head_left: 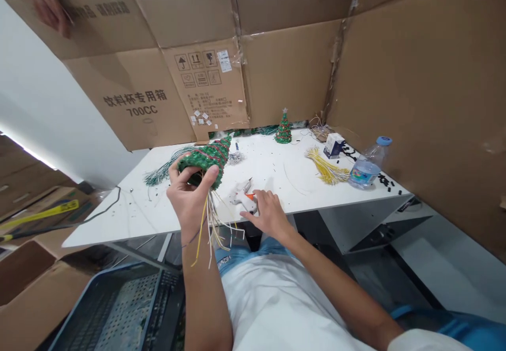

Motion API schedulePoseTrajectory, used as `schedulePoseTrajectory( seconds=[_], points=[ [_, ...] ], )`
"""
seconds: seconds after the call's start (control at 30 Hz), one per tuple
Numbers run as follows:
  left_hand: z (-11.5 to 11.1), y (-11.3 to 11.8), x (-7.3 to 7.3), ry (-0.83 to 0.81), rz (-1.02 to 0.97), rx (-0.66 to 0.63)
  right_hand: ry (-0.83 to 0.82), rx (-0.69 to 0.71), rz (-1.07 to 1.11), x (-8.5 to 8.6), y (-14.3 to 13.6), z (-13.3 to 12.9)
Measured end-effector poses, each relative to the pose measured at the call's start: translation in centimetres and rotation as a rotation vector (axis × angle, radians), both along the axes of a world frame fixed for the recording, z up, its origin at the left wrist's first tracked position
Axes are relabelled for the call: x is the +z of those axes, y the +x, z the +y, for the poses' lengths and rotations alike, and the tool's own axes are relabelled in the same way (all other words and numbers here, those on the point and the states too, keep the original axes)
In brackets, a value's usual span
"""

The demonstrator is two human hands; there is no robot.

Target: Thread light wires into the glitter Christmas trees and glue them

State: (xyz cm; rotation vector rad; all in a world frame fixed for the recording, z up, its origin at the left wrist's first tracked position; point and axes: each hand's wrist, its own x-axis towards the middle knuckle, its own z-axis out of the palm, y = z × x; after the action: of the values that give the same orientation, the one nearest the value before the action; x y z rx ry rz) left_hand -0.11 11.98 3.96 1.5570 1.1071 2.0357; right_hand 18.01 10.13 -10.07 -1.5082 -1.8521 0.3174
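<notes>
My left hand (190,195) is closed around a small green beaded Christmas tree (207,156), raised above the table. The tree lies tilted on its side, its tip pointing up and right and its hollow base facing me. White and yellow wires (213,224) hang from the base past my wrist. On the table rests a white glue gun (240,193) with an orange trigger. My right hand (271,214) is at its handle, thumb and fingers apart; whether they touch the gun I cannot tell.
A finished-looking tree (283,129) stands at the back. Yellow wires (326,166), a small box (334,145) and a water bottle (369,164) are at right. Green wires (164,169) lie left. Cardboard walls (290,71) enclose the table (126,214). Another person's hand (49,8) rests on the cardboard.
</notes>
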Motion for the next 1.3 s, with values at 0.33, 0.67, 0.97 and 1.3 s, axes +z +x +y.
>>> schedulePoseTrajectory(
  seconds=[0.33,0.67,0.97,1.3],
  points=[
    [2.0,-3.1,-1.3,0.206,0.216,-0.041,0.073,0.022,-0.089,-1.5,0.1,0.7],
    [1.9,-4.0,-2.2,0.177,0.558,0.053,0.066,0.007,0.485,-3.3,0.8,1.7],
    [3.8,-4.4,-4.4,0.125,0.607,-0.006,-0.087,0.228,1.044,-1.5,-0.4,0.8],
    [3.6,-4.9,-4.5,0.058,0.740,-0.105,-0.188,0.287,1.138,-0.6,-0.1,0.8]
  ],
)
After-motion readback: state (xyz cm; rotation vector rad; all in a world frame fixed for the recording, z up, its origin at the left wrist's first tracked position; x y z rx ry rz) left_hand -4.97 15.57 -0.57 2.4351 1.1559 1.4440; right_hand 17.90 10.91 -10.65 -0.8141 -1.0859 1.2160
